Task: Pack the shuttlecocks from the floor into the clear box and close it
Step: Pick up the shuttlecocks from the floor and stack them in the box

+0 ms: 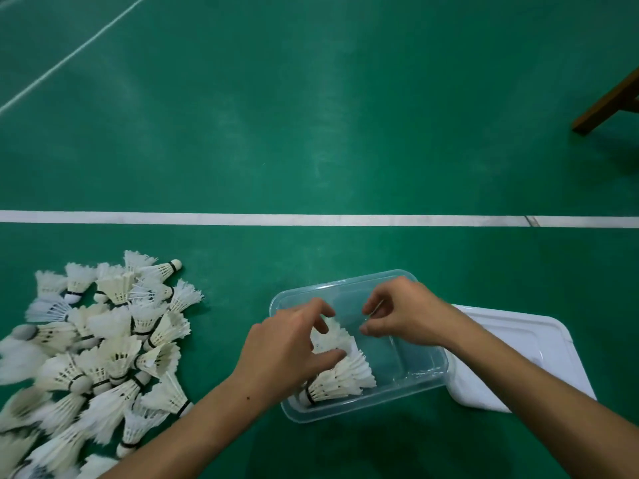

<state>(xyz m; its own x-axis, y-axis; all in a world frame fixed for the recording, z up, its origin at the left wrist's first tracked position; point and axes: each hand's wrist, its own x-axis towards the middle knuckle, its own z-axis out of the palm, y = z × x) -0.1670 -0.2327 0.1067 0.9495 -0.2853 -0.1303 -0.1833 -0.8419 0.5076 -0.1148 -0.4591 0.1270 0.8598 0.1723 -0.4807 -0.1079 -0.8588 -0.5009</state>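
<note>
A clear plastic box [428, 369] stands open on the green floor at lower centre. A few white feather shuttlecocks [345, 375] lie in its left half, cork ends toward me. My left hand [290, 344] hovers over them with spread, curled fingers, thumb and fingertips touching the feathers. My right hand [401, 312] is above the box's middle, fingers bent and apart, holding nothing. A big pile of several shuttlecocks [96, 347] lies on the floor to the left. The white lid [518, 344] lies on the floor, partly under the box's right side.
A white court line [242, 218] crosses the floor beyond the box. A thinner line [69, 57] runs diagonally at the far left. A wooden furniture leg [605, 105] stands at the far right.
</note>
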